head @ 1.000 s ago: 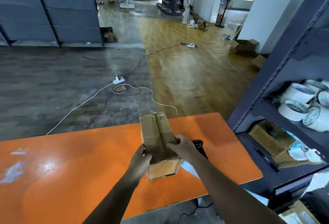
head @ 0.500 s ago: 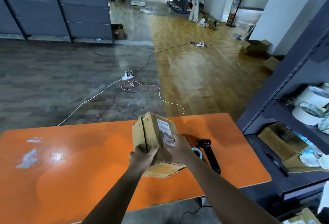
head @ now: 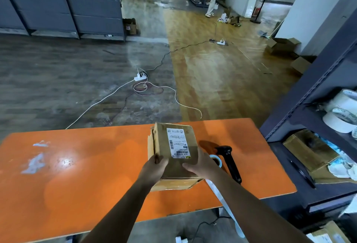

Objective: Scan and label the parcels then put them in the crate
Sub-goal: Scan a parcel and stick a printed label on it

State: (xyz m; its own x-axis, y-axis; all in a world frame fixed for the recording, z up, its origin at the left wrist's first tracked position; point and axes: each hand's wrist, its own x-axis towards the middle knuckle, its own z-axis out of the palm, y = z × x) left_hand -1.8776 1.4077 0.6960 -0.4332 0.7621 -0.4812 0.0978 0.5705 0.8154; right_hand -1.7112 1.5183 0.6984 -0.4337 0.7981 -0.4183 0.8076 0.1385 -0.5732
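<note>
Parcel (head: pixel 173 153) now sits label-up: the white shipping label (head: pixel 177 143) with its barcode faces the person, clear of both hands. It is over the counter (head: pixel 77 165), near the right end, tilted a bit. I cannot tell whether its bottom edge rests on the counter or is just off it.

Left hand (head: pixel 154 169) grips the near-left corner, fingers curled around the edge. Right hand (head: pixel 201 165) grips the near-right side, thumb on top and fingers down the far side.

Scanner (head: pixel 229 161) lies untouched on the counter just right of the parcel, with a tape roll (head: pixel 216 160) between them, partly hidden by the right hand. No crate is in view.

Meaning for the task: the barcode is exposed, so the parcel looks ready to scan. Likely next the right hand lets go and takes the scanner while the left steadies the parcel. Scanning, labelling and crating are not done yet.

Versus a second ago: the taped seam faced up then and no label showed. Half a second ago the label was coming round on the right face. Now it is fully on top, so the parcel has rolled about a quarter turn to the left. Both hands have stayed on it, regripped at the near end. The scanner was mostly hidden behind the right hand and is now in plain view.
</note>
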